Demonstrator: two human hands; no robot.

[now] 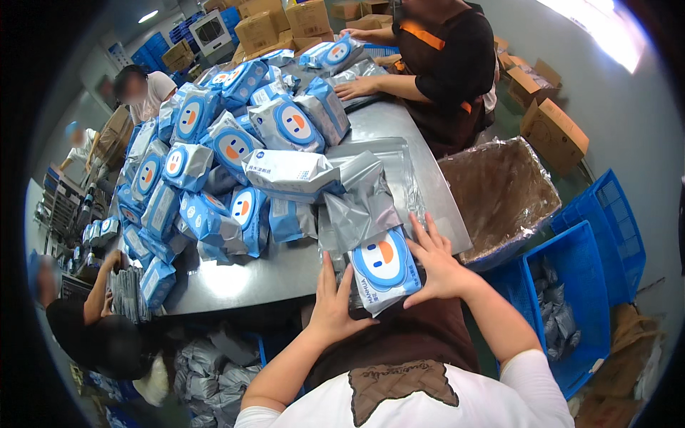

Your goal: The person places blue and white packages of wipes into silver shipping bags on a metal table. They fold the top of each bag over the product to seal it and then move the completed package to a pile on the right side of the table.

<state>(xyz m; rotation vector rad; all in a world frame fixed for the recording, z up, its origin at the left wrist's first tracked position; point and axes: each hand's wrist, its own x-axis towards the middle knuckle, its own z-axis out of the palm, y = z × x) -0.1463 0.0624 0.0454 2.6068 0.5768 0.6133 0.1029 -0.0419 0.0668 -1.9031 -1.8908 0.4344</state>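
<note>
Face-print pack (pixel 383 265): soft, blue & white, printed side up, at the near edge of the metal desk (pixel 232 284), btwn L hand (pixel 332 307) and R hand (pixel 438 272); far end meets crumpled grey bag (pixel 365 203), can't tell if inside it.
L hand: wide, thumb & fingers well apart, beside pack's L edge; contact can't be told.
R hand: also wide, fingers fanned twd desk, thumb at pack's R edge; firm grip not evident.
Pile of packs (pixel 234 146): similar pcs, heaped L of & beyond grey bag; nearest large white one (pixel 291 171) lies on its side, just beside the bag.
Far co-worker (pixel 451 68): dark top, orange strips; one hand on grey bags (pixel 360 75).
L co-worker (pixel 93 324): dark top, arm nr stack of flat grey bags (pixel 130 294).
R of desk: plastic-lined carton (pixel 499 191); nr it, blue crate (pixel 589 267) w/ filled grey bags (pixel 558 314).
Back: brown cartons (pixel 307 18), stacked.
</note>
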